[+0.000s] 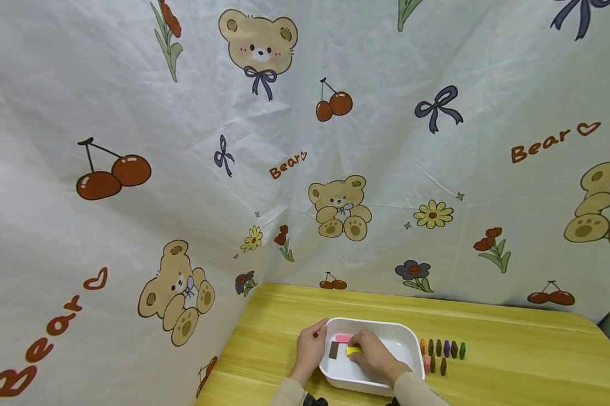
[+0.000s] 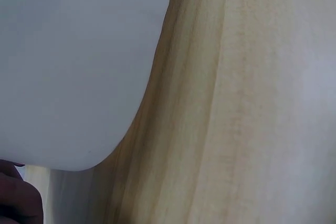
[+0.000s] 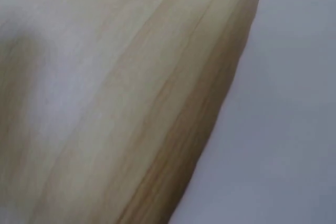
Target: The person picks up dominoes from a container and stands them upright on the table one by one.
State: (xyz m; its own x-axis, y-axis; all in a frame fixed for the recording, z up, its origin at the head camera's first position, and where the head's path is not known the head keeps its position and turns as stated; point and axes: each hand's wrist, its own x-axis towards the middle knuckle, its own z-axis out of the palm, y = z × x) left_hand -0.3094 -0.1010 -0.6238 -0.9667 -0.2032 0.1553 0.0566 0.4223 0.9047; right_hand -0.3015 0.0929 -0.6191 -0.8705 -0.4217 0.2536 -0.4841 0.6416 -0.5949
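A white plastic tray (image 1: 406, 354) sits on the table in the head view. Inside it lie a dark brown block (image 1: 334, 350) and a pink block (image 1: 343, 338). My right hand (image 1: 375, 356) reaches into the tray and pinches a yellow block (image 1: 353, 350) by its right part, fingertips partly covering it. At the tray's left side, my left hand (image 1: 311, 348) grips the rim near the far left corner. In the left wrist view, curled fingers of the left hand (image 2: 20, 195) show beside the tray's rounded corner (image 2: 79, 93). The right wrist view shows neither hand nor block.
Several small coloured blocks (image 1: 446, 348) stand in two rows just right of the tray. The wood-patterned table (image 1: 513, 344) extends right and behind. A white sheet printed with bears (image 1: 339, 208) hangs along the table's back and left edges.
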